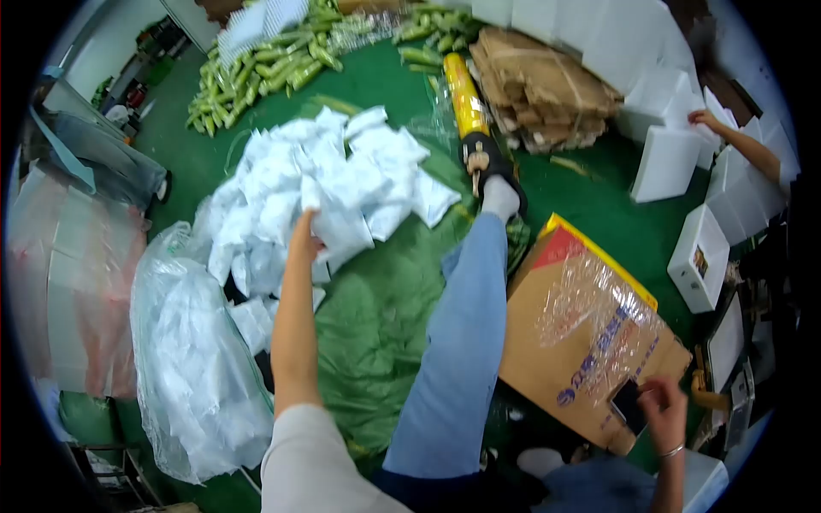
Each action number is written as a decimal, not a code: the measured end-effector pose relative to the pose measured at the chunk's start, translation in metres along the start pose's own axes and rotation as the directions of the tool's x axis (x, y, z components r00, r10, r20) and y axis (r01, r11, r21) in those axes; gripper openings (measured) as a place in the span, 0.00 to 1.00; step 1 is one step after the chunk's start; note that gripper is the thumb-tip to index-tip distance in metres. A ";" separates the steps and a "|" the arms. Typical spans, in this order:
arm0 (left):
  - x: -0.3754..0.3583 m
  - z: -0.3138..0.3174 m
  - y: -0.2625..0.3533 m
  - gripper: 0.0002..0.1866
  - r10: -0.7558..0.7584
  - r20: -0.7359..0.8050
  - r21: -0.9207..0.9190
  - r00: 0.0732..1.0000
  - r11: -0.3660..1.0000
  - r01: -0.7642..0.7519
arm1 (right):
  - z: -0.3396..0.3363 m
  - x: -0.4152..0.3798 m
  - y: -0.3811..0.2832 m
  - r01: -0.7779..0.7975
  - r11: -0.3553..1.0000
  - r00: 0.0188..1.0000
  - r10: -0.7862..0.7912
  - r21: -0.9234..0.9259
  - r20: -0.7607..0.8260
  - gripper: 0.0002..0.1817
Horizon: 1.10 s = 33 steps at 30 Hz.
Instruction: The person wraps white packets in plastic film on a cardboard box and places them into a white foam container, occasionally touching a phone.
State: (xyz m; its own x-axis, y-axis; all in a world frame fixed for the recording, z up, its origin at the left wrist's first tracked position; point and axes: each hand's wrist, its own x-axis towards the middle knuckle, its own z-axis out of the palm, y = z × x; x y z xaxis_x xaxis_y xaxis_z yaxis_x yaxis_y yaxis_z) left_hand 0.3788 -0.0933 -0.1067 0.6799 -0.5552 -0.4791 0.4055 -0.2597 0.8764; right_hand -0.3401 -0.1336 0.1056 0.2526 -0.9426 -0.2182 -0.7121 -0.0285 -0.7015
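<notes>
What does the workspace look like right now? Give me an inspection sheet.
Surface: green floor.
Job's things: heap of white packs; left hand grips one pack.
Clutter: corn cobs, flattened cardboard, yellow film roll, clear bag, carton.
Grips: right hand touches a dark phone on the carton.
Cables: nothing seen.
Surroundings: white foam boxes; another person's hand on them.

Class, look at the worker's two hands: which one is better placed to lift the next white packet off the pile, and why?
The left hand. It already rests on a white packet at the pile's near edge. The right hand is far off by the cardboard box, its grip on a dark phone, so it is likely occupied.
</notes>
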 end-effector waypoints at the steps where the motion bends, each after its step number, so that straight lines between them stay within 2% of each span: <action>1: -0.053 0.018 0.008 0.42 0.017 0.177 -0.267 0.984 0.963 0.032 | 0.017 -0.001 -0.018 -0.021 0.995 0.998 0.016 0.093 0.055 0.13; 2: -0.087 0.032 0.006 0.38 0.031 0.249 -0.247 0.968 0.969 0.033 | 0.035 -0.001 -0.026 -0.030 0.987 0.993 0.011 0.156 0.116 0.17; 3: -0.130 0.055 0.004 0.38 0.168 0.362 -0.225 0.917 0.970 -0.089 | 0.058 0.002 -0.033 0.033 0.962 0.990 -0.069 0.271 0.126 0.21; 4: -0.171 0.078 0.008 0.39 0.214 0.449 -0.133 0.867 0.976 -0.172 | 0.074 0.008 -0.050 -0.020 0.909 0.962 -0.096 0.417 0.255 0.31; 5: -0.214 0.108 0.022 0.39 0.229 0.535 -0.031 0.813 0.967 -0.252 | 0.092 0.013 -0.070 0.015 0.875 0.951 -0.162 0.483 0.264 0.37; 6: -0.233 0.132 0.011 0.41 0.188 0.598 0.049 0.779 0.962 -0.269 | 0.108 0.018 -0.088 0.044 0.837 0.936 -0.225 0.545 0.270 0.42; 7: -0.282 0.163 0.028 0.45 0.134 0.672 0.137 0.729 0.944 -0.300 | 0.122 0.022 -0.104 -0.006 0.714 0.945 -0.224 0.700 0.237 0.44; 8: -0.305 0.186 0.013 0.50 0.315 0.773 0.073 0.551 0.818 -0.571 | 0.135 0.025 -0.109 -0.058 0.561 0.957 -0.206 0.826 0.207 0.46; 9: -0.337 0.210 0.014 0.55 0.322 0.865 0.029 0.385 0.734 -0.679 | 0.150 0.031 -0.108 0.062 0.479 0.975 -0.215 0.876 0.049 0.41; 10: -0.359 0.230 0.004 0.58 0.324 0.922 -0.027 0.211 0.598 -0.801 | 0.144 0.020 -0.103 -0.020 0.336 0.999 -0.023 0.942 0.030 0.40; 11: -0.383 0.237 0.011 0.56 0.185 0.957 0.080 0.226 0.578 -0.812 | 0.134 0.007 -0.104 -0.065 0.173 0.981 0.190 0.983 0.032 0.38; 13: -0.365 0.253 -0.016 0.50 0.230 0.970 -0.047 0.075 0.484 -0.874 | 0.108 -0.007 -0.081 -0.008 -0.033 0.966 0.256 0.999 0.016 0.33; 15: -0.348 0.262 -0.020 0.42 0.152 0.929 0.179 0.336 0.612 -0.770 | 0.093 0.001 -0.026 0.018 0.354 0.935 0.326 0.935 -0.141 0.37; 16: -0.319 0.265 -0.046 0.36 0.112 0.872 0.467 0.476 0.102 -0.879 | 0.072 -0.003 0.005 0.061 0.771 0.882 0.255 0.634 -0.396 0.40; 17: -0.312 0.262 -0.062 0.34 0.123 0.863 0.496 0.490 -0.020 -0.868 | 0.059 0.023 0.015 0.093 0.982 0.861 0.002 0.162 -0.508 0.42; 18: -0.313 0.263 -0.075 0.32 0.144 0.846 0.531 0.513 -0.143 -0.835 | 0.057 0.034 0.020 -0.047 0.997 0.854 0.007 -0.063 -0.520 0.44; 19: -0.315 0.272 -0.081 0.32 0.144 0.854 0.519 0.501 -0.148 -0.842 | 0.062 0.045 0.021 -0.178 0.945 0.849 0.006 -0.276 -0.528 0.46; 21: -0.317 0.281 -0.088 0.28 0.059 0.819 0.568 0.570 -0.219 -0.793 | 0.083 0.067 0.024 -0.132 0.890 0.844 -0.131 -0.437 -0.521 0.48; 22: -0.314 0.286 -0.093 0.28 0.062 0.819 0.568 0.570 -0.226 -0.792 | 0.092 0.074 0.020 -0.136 0.893 0.863 -0.106 -0.429 -0.494 0.49; 23: -0.308 0.294 -0.099 0.25 0.063 0.829 0.555 0.555 -0.213 -0.804 | 0.099 0.085 0.020 -0.132 0.895 0.860 -0.111 -0.426 -0.498 0.49; 25: -0.291 0.307 -0.110 0.22 0.064 0.843 0.535 0.535 -0.210 -0.818 | 0.118 0.112 0.031 -0.229 0.859 0.854 -0.049 -0.458 -0.519 0.48; 28: -0.267 0.307 -0.112 0.17 -0.001 0.860 0.504 0.510 -0.156 -0.850 | 0.131 0.118 0.034 -0.268 0.898 0.853 0.054 -0.349 -0.518 0.49; 29: -0.256 0.301 -0.097 0.16 -0.186 0.799 0.566 0.571 0.551 -0.613 | 0.133 0.114 0.036 -0.293 0.913 0.852 0.115 -0.284 -0.510 0.51; 30: -0.255 0.302 -0.079 0.16 -0.372 0.793 0.416 0.483 0.909 0.017 | 0.134 0.105 0.037 -0.237 0.928 0.879 0.079 -0.287 -0.471 0.52; 31: -0.258 0.309 -0.069 0.16 -0.370 0.795 0.419 0.481 0.908 0.006 | 0.138 0.094 0.039 -0.238 0.931 0.874 0.080 -0.278 -0.479 0.52; 33: -0.293 0.330 -0.042 0.15 -0.166 0.897 0.137 0.409 0.986 0.100 | 0.142 0.076 0.044 0.007 0.906 0.932 -0.159 -0.423 -0.326 0.53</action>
State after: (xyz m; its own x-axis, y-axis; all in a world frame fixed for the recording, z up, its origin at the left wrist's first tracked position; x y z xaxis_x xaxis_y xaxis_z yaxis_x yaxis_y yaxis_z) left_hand -0.0387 -0.1803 0.0124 -0.3373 -0.8930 -0.2979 0.3845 -0.4196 0.8223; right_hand -0.2589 -0.1590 -0.0380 0.1353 -0.9823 0.1296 -0.9204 -0.1730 -0.3506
